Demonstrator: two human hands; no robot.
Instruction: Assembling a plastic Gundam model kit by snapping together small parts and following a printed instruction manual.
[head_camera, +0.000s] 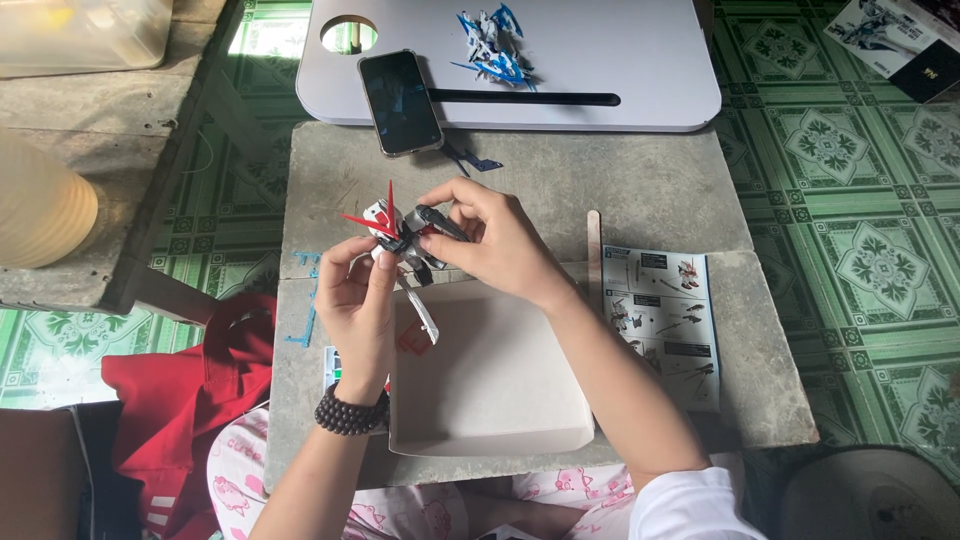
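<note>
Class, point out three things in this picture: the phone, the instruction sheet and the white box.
phone (400, 102), head view, middle of its dark screen
instruction sheet (665, 320), head view, centre of the page
white box (490, 380), head view, bare floor inside

A dark-screened phone (400, 102) lies upper centre, overlapping the white tray's edge. A printed box (893, 40), white with a black corner, sits in the upper right corner. A shallow white open box (490, 375) occupies lower centre, an illustrated instruction sheet (665, 322) just right of it.
</note>
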